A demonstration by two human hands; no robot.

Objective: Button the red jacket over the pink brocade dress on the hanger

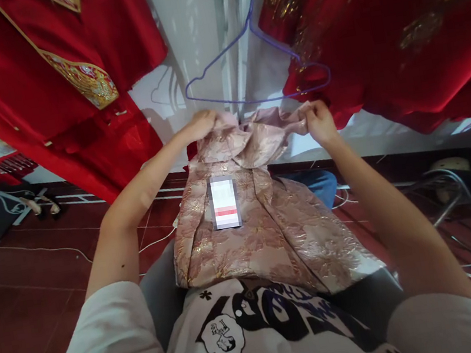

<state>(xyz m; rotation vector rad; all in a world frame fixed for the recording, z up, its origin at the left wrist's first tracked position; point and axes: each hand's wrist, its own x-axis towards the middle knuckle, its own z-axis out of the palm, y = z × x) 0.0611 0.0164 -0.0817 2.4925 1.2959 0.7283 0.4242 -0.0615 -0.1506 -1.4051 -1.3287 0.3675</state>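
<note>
A pink brocade garment point(250, 245) with gold leaf patterns lies spread over my lap, its skirt part towards me. My left hand point(204, 124) is closed on the left end of its ruffled upper edge. At the opposite end, my right hand point(320, 122) pinches the same edge, so the top is stretched between both hands. A white tag point(224, 202) with a red stripe, blurred out, rests on the front of the garment. Just beyond the hands hangs a purple hanger point(220, 55) holding nothing.
Red garments with gold embroidery point(81, 75) hang at the left, and more red garments point(373, 29) hang at the right. A metal-framed chair point(465, 188) stands on the right. Shoes point(43, 205) and a white cable point(68, 248) are on the tiled floor at the left.
</note>
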